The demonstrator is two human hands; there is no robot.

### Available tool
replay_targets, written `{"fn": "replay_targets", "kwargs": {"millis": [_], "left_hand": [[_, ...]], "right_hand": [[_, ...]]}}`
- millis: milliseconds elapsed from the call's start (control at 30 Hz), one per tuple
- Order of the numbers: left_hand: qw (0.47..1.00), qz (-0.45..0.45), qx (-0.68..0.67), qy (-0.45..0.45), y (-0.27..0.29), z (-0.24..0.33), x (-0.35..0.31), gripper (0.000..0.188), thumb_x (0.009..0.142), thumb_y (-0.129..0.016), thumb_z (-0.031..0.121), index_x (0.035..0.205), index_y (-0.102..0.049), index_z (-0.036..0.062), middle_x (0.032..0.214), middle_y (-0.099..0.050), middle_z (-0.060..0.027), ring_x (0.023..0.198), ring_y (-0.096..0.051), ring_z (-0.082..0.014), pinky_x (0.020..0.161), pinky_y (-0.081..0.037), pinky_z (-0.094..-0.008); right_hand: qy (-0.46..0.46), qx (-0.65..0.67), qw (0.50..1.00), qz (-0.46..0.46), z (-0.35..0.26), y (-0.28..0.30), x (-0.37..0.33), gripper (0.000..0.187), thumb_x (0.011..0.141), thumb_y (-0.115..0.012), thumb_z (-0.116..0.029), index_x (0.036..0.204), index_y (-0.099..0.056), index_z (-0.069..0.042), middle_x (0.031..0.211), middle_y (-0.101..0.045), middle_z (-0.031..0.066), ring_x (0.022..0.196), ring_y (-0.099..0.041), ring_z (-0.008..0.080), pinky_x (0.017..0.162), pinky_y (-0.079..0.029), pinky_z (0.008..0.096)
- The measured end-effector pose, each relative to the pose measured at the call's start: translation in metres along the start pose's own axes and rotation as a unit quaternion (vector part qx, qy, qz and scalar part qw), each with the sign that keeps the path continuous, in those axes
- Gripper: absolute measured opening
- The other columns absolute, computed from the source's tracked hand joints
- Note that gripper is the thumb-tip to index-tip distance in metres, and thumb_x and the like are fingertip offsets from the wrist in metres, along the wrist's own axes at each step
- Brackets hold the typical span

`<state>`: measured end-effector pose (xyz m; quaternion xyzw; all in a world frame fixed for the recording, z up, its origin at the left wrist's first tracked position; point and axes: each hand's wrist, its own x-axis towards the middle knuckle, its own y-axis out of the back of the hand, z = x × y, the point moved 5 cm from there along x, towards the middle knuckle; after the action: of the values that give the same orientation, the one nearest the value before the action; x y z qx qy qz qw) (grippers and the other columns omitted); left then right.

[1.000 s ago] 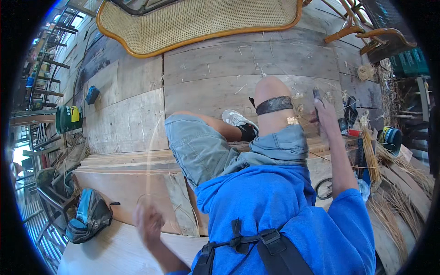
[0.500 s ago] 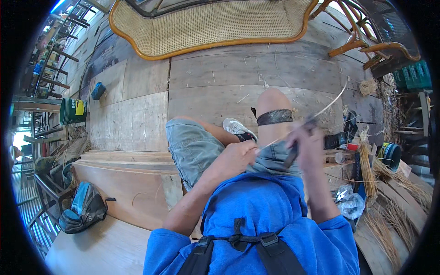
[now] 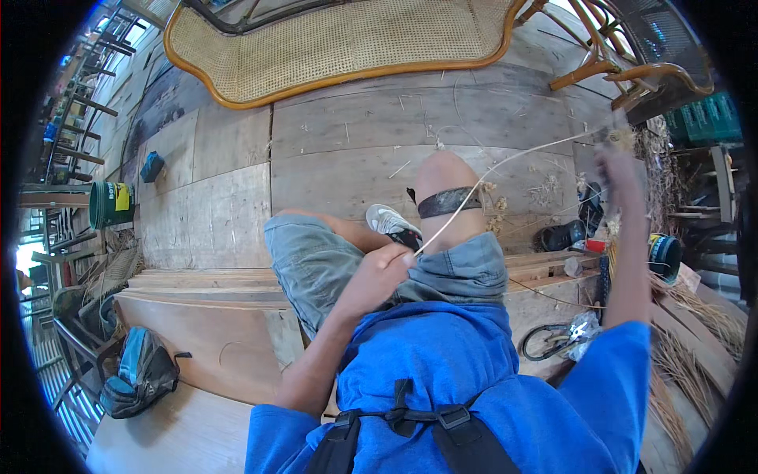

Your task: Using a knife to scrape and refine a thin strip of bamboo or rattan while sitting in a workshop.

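My left hand (image 3: 380, 276) is closed in a pinch on one end of a pale cane strip (image 3: 483, 175), just above my lap. The strip bows up across my right thigh and knee, which has a dark band (image 3: 448, 201) tied round it, and runs to the far right. There my right hand (image 3: 620, 170) is raised at arm's length, close to the strip's other end. It is smeared by motion, but its fingers look wrapped round a greyish knife-like tool (image 3: 619, 122). Whether the tool touches the strip cannot be made out.
Ahead lies a woven-cane furniture panel (image 3: 339, 47) on the plank floor (image 3: 347, 170), with cane scraps about. At right are pliers (image 3: 545, 341), a plastic bag (image 3: 585, 327), fibre bundles (image 3: 679, 355) and a dark bucket (image 3: 663, 257). A backpack (image 3: 140, 373) and green bucket (image 3: 110, 205) stand at left.
My right hand has swung outward to the far right, away from my lap, and its arm is now stretched. More of the strip shows. My left hand stays near my lap, still pinching it.
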<state>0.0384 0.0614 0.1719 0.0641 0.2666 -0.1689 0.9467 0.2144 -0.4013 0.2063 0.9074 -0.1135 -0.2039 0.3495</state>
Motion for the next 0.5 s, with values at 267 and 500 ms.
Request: {"fn": "replay_targets", "kwargs": {"millis": [267, 500], "left_hand": [[0.986, 0.1, 0.097, -0.09, -0.036, 0.027, 0.071, 0.026, 0.087, -0.047, 0.021, 0.085, -0.057, -0.0022, 0.063, -0.055, -0.0071, 0.057, -0.052, -0.0143, 0.052, -0.042, -0.0296], [0.968, 0.16, 0.18, -0.074, -0.035, 0.025, 0.065, 0.024, 0.087, -0.048, 0.021, 0.09, -0.058, -0.0015, 0.066, -0.056, -0.0128, 0.063, -0.055, -0.0211, 0.061, -0.045, -0.0337]], "right_hand": [[0.123, -0.137, 0.975, -0.128, -0.053, -0.177, -0.154, 0.037, 0.09, -0.04, -0.034, 0.105, -0.053, -0.002, 0.085, -0.06, 0.025, 0.079, -0.058, 0.0417, 0.07, -0.046, 0.0473], [0.133, -0.19, 0.963, -0.138, -0.081, -0.194, -0.185, 0.046, 0.09, -0.043, -0.03, 0.128, -0.038, -0.006, 0.08, -0.06, 0.0255, 0.075, -0.059, 0.0416, 0.068, -0.046, 0.049]]}}
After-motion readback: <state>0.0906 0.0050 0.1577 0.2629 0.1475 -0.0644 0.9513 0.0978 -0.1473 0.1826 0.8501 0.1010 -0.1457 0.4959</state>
